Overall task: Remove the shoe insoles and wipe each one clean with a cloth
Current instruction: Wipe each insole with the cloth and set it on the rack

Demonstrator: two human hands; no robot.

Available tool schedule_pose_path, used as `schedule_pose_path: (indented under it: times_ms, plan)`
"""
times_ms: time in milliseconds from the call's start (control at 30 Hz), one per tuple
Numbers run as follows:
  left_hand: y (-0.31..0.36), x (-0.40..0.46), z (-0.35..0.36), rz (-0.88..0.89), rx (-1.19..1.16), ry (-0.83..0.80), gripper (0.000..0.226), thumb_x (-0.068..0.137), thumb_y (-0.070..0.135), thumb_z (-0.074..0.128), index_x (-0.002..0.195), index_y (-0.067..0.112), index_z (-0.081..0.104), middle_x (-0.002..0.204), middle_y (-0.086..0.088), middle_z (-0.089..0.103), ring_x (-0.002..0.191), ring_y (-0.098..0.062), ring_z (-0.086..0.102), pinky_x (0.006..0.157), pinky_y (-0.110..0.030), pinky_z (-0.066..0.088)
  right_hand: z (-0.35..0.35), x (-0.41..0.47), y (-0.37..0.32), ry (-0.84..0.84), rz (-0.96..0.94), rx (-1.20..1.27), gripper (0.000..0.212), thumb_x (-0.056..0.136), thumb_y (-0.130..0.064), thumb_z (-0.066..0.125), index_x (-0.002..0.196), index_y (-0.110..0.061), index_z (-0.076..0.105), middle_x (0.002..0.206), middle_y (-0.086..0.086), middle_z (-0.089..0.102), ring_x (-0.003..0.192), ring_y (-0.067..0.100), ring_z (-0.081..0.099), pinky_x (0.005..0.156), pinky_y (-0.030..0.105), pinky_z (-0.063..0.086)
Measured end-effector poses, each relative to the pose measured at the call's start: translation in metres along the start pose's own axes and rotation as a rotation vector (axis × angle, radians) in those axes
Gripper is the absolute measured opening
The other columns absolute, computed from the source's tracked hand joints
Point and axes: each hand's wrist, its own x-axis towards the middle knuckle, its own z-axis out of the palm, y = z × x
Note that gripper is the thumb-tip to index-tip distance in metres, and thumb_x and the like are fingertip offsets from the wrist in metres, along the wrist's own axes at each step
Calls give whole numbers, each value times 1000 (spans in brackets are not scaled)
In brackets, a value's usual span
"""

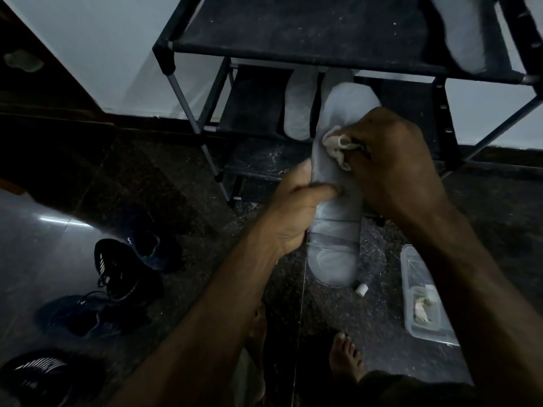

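A long grey insole (338, 230) is held upright in front of me, over the floor. My left hand (296, 210) grips its left edge near the middle, thumb across the face. My right hand (393, 160) pinches a small crumpled pale cloth (338, 145) and presses it against the upper part of the insole. Another grey insole (298, 107) lies on the middle shelf of the black shoe rack (293, 51). A further grey insole (461, 33) rests on the top shelf at the right.
Several dark sneakers (123, 268) lie on the dim floor at the left. A clear plastic box (423, 301) with a pale rag inside sits on the floor at the right, a small white cap (362, 289) beside it. My bare feet (343, 356) are below.
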Motion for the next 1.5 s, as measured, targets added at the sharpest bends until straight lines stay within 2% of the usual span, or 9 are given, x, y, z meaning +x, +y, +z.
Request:
schedule_pose_path:
  times_ms: [200,300,433,633,833,967,1100,1267,1500]
  plan:
    - [-3,0,-2,6,-24,24,32,74,-3,54,105,3,59,96,-16,64,98,-32,59,91,-48,49,-1,0,-8,-178,-93,117,20,87,-9,61,99,-17,76,90,5,63,80,16,60,69,36,50]
    - [-2,0,-3,-6,3,23,44,74,-5,54,117,0,56,100,-13,65,97,-27,62,86,-39,52,-5,2,-3,-190,-37,75,19,87,-7,62,95,-16,77,91,7,64,82,21,62,72,39,51]
    - [-4,-1,2,-15,48,-13,47,83,-17,50,127,-1,52,101,-8,68,95,-19,66,81,-29,55,4,1,4,37,59,-47,19,90,-13,57,94,-9,76,85,12,64,78,24,59,67,26,43]
    - [-8,0,1,-21,52,-11,46,80,-14,50,123,2,53,95,-3,68,92,-17,65,80,-29,55,-1,3,-8,-85,46,56,21,88,-7,61,99,-14,76,92,5,63,84,13,56,67,8,35]
    - [-7,1,0,3,81,-22,66,79,-18,49,141,6,41,120,-12,63,111,-23,61,90,-31,53,1,4,11,-4,90,-88,19,90,-9,58,94,-15,76,96,13,68,86,30,64,75,41,54]
    - [-9,0,6,10,102,-43,63,80,-16,48,137,11,44,119,-10,63,112,-20,61,91,-31,53,6,3,5,43,71,-19,24,88,-18,53,93,-10,75,90,8,63,84,27,61,71,30,47]
    - [-10,0,0,-2,112,-13,49,77,-14,49,118,12,52,104,-4,66,98,-14,64,83,-29,54,-1,2,-9,-113,20,62,31,81,-24,52,102,-18,76,97,11,65,90,26,62,75,37,52]
    - [-8,2,0,23,71,-52,65,79,-17,46,137,13,45,130,-18,58,119,-27,58,97,-38,51,-2,3,10,19,100,-68,18,93,-20,59,99,-22,76,102,10,69,90,29,65,78,43,53]
    - [-8,0,0,11,70,-15,62,76,-12,49,136,2,44,106,-5,67,100,-18,64,82,-30,54,3,0,-3,-32,52,72,20,87,-14,60,98,-18,76,95,5,66,85,17,60,74,26,48]
